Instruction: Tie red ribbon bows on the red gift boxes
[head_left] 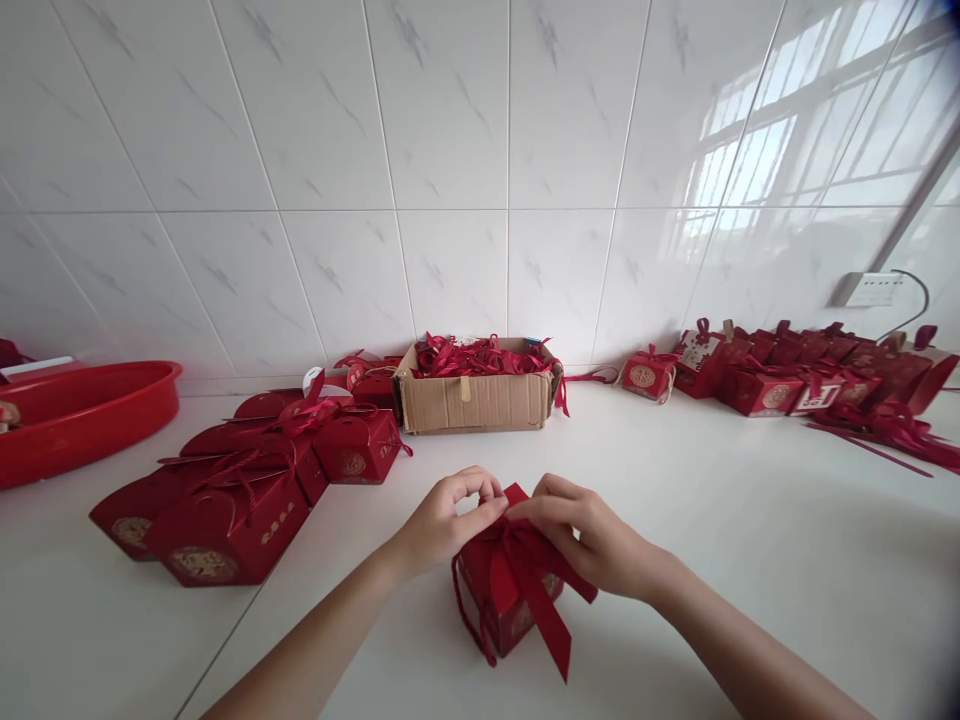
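A small red gift box (487,600) stands at the front centre of the white table, with a red ribbon (541,600) bunched on its top and one tail hanging down the front. My left hand (459,518) pinches the ribbon at the top left of the box. From the right, my right hand (589,530) has its fingers closed on the same ribbon, close to the left fingertips. A red cord hangs down the box's left side. The exact ribbon parts between the fingertips are partly hidden.
Several red boxes (225,530) sit at the left, near a red basin (90,420). A cardboard box (480,402) of ribbons stands by the tiled wall. More red boxes (761,390) and loose ribbons (892,425) lie at the right.
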